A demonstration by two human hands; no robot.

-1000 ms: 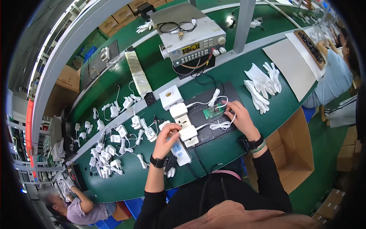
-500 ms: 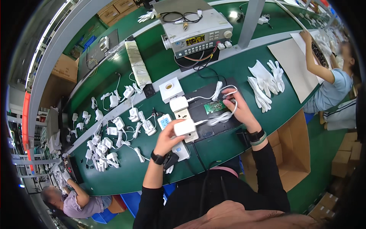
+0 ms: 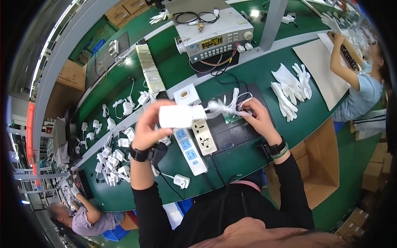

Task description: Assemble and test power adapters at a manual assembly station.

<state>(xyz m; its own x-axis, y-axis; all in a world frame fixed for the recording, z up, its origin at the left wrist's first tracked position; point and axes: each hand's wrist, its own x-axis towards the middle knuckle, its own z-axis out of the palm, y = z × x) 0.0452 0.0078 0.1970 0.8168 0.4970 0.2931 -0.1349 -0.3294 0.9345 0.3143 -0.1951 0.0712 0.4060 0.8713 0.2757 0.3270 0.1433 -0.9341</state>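
On green flat bench (image 3: 306,110): white boxy plastic adapters (image 3: 112,160) left; right of them, white oblong power strip (image 3: 189,149), then black rectangular mat (image 3: 244,135) under green circuit board (image 3: 232,119), then white cloth gloves (image 3: 285,87). Behind mat: grey boxy metal instrument (image 3: 225,46).

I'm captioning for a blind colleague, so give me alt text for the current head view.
A person's left hand holds a white charger above a green workbench, while the right hand is at white cords near a green circuit board. Two power strips lie mid-bench, with more chargers heaped left and white gloves right.
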